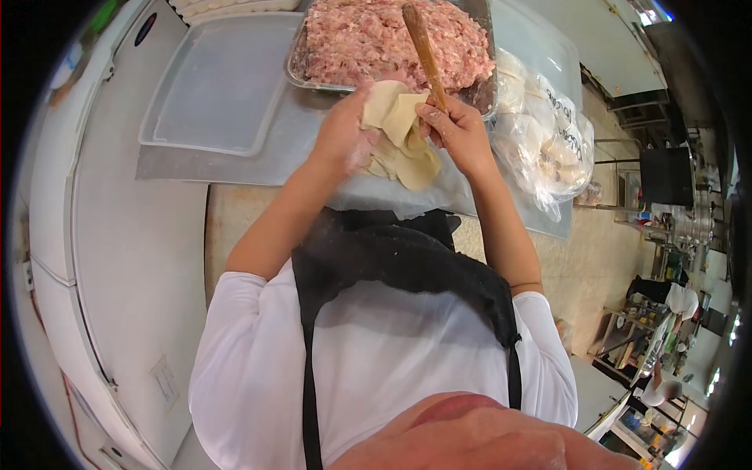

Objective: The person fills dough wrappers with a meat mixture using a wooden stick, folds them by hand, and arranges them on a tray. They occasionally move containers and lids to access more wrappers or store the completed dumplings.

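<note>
Fingers [448, 124] hold wrappers [407, 141] and stick [423, 47] beside meat tray [296, 69], bagged dough [548, 137].

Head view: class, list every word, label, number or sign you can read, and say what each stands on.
No text can be read for certain.
On the bag: black print, too blurred to read.
On the cabinet: a sticker, too small to read.
Also there: a dark oval badge, unreadable.
On the wrappers in the left hand and the stick in the right hand: no text.

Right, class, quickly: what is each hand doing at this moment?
Left hand: closed, holding dough wrappers.
Right hand: closed around wooden spatula.
</note>
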`<state>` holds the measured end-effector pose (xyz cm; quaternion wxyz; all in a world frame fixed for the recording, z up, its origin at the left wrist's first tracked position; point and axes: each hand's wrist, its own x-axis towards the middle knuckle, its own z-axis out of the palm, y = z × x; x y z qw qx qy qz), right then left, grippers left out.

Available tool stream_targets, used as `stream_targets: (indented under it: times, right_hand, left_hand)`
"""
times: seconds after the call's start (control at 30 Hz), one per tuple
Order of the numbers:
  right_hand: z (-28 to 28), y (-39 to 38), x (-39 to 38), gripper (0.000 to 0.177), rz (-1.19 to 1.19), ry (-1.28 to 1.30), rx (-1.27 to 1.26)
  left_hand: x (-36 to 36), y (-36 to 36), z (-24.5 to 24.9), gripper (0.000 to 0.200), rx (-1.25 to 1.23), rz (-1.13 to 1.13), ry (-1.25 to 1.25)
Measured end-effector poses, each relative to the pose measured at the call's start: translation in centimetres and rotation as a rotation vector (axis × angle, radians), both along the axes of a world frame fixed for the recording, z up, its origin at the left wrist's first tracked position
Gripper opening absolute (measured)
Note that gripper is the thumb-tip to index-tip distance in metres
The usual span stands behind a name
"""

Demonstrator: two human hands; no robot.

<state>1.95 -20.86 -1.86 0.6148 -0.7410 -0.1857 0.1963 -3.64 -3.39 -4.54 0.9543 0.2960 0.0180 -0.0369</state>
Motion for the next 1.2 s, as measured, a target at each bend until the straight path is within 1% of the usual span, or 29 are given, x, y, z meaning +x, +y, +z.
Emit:
stream_targets:
  times: [0.07, 0.1, 0.17, 0.2, 0.27, 0.3, 0.4, 0.47, 0.5, 0.57, 0.67, 0.77, 0.8, 0.87, 0.9, 0.97, 1.0, 1.07, 1.17, 1.2]
  right_hand:
    - [-0.7, -0.7, -0.2, 0.018, -0.022, -0.076, -0.058]
    - [-1.0, -1.1, -0.3, 0.019, -0.031, -0.113, -0.086]
    - [-1.9, -2.2, -0.4, 0.024, -0.028, -0.341, -0.349]
    - [-1.9, -2.4, -0.4, 0.026, -0.028, -0.457, -0.481]
    - [-1.7, -2.2, -0.5, 0.029, -0.105, -0.42, -0.343]
    - [-1.3, -2.1, -0.6, 0.031, -0.145, -0.4, -0.276]
    - [1.6, -0.4, -1.2, 0.03, -0.101, -0.467, -0.195]
    - [0.5, 0.1, -0.1, 0.027, -0.029, -0.596, -0.165]
    - [0.2, 0.3, 0.2, 0.025, 0.008, -0.66, -0.15]
    - [0.7, 0.1, 0.5, 0.023, -0.025, -0.549, -0.111]
    - [1.7, 0.0, 0.4, 0.022, -0.064, -0.345, -0.082]
    - [1.9, -0.2, 0.2, 0.024, -0.059, -0.185, -0.071]
    - [1.9, 0.0, 0.2, 0.024, -0.051, -0.141, -0.068]
    - [1.9, 0.4, -0.3, 0.025, -0.019, -0.156, -0.127]
    - [1.8, 0.6, -0.6, 0.025, -0.009, -0.161, -0.158]
    - [1.7, 1.1, -1.3, 0.026, 0.001, -0.116, -0.121]
    - [1.8, 1.4, -1.5, 0.027, 0.008, -0.097, -0.1]
    - [2.1, 1.7, -1.6, 0.027, -0.003, -0.152, -0.054]
    - [3.1, 2.6, -2.4, 0.028, 0.004, -0.23, -0.025]
    - [3.5, 2.7, -2.6, 0.029, 0.016, -0.254, -0.023]
  left_hand:
    - [0.0, 1.0, 0.5, 0.044, 0.025, 0.05, 0.001]
    - [-0.1, 1.4, 0.5, 0.044, -0.002, 0.082, 0.032]
    - [-0.2, 2.0, 0.9, 0.044, -0.053, 0.152, 0.088]
    - [-0.4, 2.1, 1.3, 0.044, -0.071, 0.104, 0.071]
    - [-0.8, 1.9, 2.2, 0.044, -0.108, 0.001, 0.039]
    - [-0.8, 1.6, 2.2, 0.043, -0.056, -0.042, 0.018]
    - [-1.0, 0.6, 1.5, 0.041, 0.08, -0.161, -0.018]
    - [-1.2, 0.2, 1.3, 0.039, 0.143, -0.222, -0.012]
    - [-1.4, 0.2, 1.7, 0.038, 0.346, -0.174, -0.034]
    - [-1.9, 0.4, 2.7, 0.037, 0.749, -0.072, -0.073]
    - [-1.3, 1.4, 1.6, 0.024, 0.571, -0.031, 0.018]
    - [-0.4, 2.8, -0.2, 0.009, 0.854, 0.154, -0.143]
    - [-0.4, 3.2, 0.0, 0.008, 0.887, 0.198, -0.178]
    - [-0.3, 4.0, 0.5, 0.013, 0.947, 0.279, -0.25]
    - [-0.3, 4.3, 0.5, 0.014, 0.948, 0.267, -0.266]
    - [-0.3, 4.9, 0.5, 0.018, 0.946, 0.238, -0.299]
    - [-0.4, 5.2, 0.8, 0.016, 0.968, 0.219, -0.347]
    - [-0.6, 5.7, 1.8, 0.012, 1.01, 0.184, -0.447]
    - [-0.2, 5.8, 2.8, 0.009, 1.183, 0.175, -0.715]
    - [-0.3, 5.6, 3.3, 0.012, 1.156, 0.139, -0.685]
